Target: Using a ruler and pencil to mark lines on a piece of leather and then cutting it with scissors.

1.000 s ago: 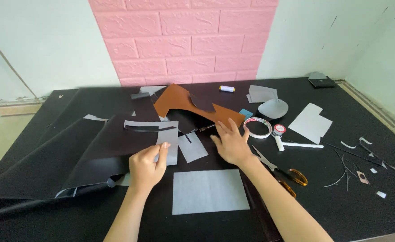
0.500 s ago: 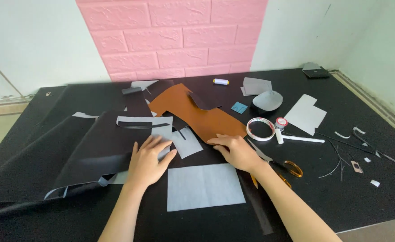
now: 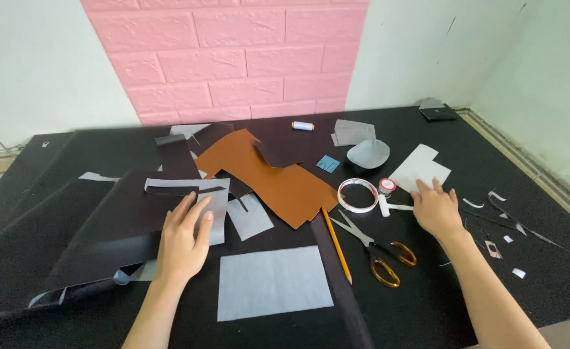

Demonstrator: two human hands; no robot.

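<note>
— Hands first, from the head camera: where are they?

— Left hand (image 3: pixel 183 238) lies flat, fingers spread and gripping nothing, on a grey paper piece (image 3: pixel 212 208) that overlaps a large black sheet (image 3: pixel 104 226). Right hand (image 3: pixel 436 210) is also open, palm down on the black mat (image 3: pixel 427 304), its fingertips at the edge of a white paper cutout (image 3: pixel 419 167).

— What sits nearest that right hand?

— A white glue stick (image 3: pixel 384 205) just to its left, below a small red-capped jar (image 3: pixel 386 187), with a ring of tape (image 3: pixel 357 194) beside them. Nearer the wearer lie orange-handled scissors (image 3: pixel 376 249) and a yellow pencil (image 3: pixel 336 244).

— And between the hands?

— A brown leather piece (image 3: pixel 272 178) spreads across the middle; a plain grey rectangle (image 3: pixel 272 283) lies below it, near the front edge.

— Further back?

— A small thread spool (image 3: pixel 303 126), a grey rounded piece (image 3: pixel 367 154) and a little blue square (image 3: pixel 327 163) — all before the pink brick-pattern wall panel (image 3: pixel 233 58).
</note>
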